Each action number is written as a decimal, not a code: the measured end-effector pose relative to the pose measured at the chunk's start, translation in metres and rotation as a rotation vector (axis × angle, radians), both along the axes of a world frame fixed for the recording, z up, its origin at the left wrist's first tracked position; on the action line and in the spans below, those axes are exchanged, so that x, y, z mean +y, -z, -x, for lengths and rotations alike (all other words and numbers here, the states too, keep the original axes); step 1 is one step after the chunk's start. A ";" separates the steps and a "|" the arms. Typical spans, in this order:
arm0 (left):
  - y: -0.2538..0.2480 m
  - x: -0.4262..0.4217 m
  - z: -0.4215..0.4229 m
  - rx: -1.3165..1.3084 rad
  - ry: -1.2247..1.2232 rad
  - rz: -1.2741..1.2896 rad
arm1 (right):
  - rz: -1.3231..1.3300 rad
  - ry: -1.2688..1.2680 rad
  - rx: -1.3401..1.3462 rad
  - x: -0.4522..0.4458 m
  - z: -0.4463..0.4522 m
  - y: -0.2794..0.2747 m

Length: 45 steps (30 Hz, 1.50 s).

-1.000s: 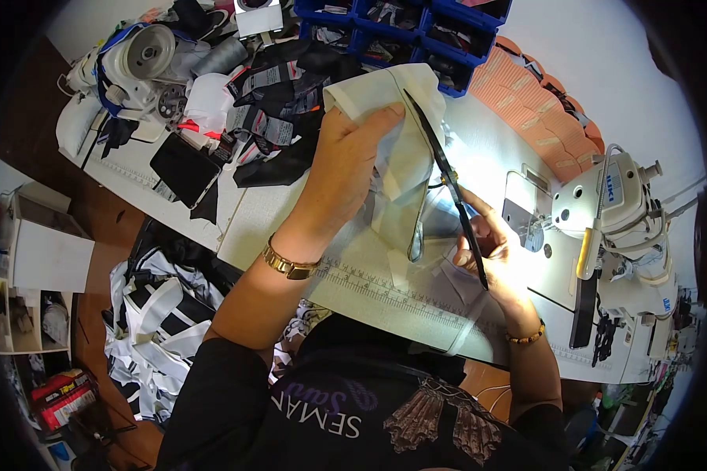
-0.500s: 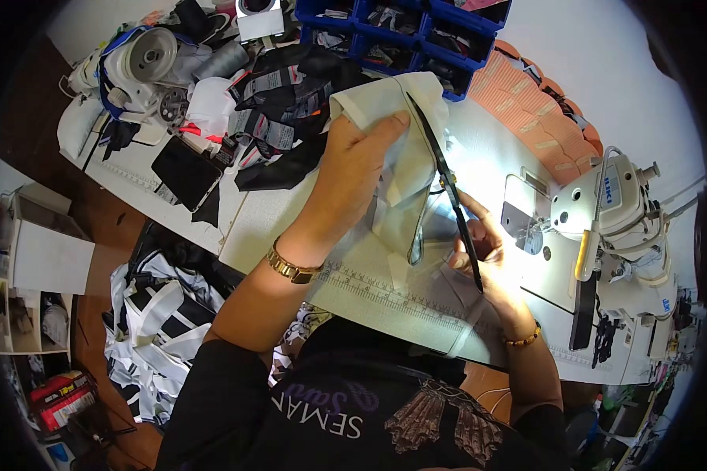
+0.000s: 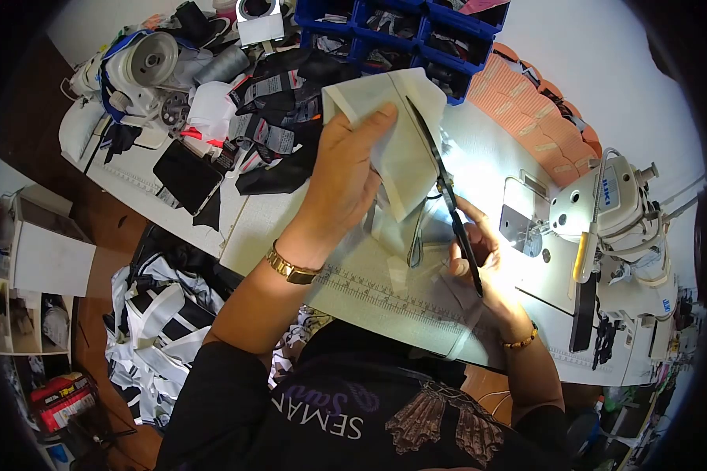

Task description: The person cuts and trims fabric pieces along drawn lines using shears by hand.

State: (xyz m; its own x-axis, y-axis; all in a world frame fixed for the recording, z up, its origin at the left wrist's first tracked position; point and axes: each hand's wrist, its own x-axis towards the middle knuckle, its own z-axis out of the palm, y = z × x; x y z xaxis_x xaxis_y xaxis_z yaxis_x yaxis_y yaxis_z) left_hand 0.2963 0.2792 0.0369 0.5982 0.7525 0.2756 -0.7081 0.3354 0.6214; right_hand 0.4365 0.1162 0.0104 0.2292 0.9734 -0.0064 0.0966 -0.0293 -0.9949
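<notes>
My left hand (image 3: 342, 173) pinches a folded piece of cream fabric (image 3: 397, 125), thumb on top and fingers beneath, holding it above the table. My right hand (image 3: 481, 251) is closed around the handle part of black scissors (image 3: 443, 174). Their long blade points away from me and lies along the right edge of the fabric; whether it is cutting into the cloth I cannot tell. A thin greyish loop (image 3: 416, 247) hangs just left of the scissors, beneath the fabric.
A white sewing machine (image 3: 597, 204) stands at right, another machine (image 3: 137, 78) at far left. Black labelled pieces (image 3: 279, 118), a phone (image 3: 187, 177), blue bins (image 3: 393, 31) and stacked peach pieces (image 3: 526, 110) lie around the table (image 3: 369, 294), which has a printed ruler along its front.
The cream fabric has been lifted and turned, its lower part now ending in a corner higher above the table. My left hand has shifted slightly left; the scissors have barely moved.
</notes>
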 end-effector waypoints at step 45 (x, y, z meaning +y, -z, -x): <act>-0.001 -0.007 0.001 0.025 -0.007 -0.020 | -0.006 -0.023 0.003 0.000 0.004 0.010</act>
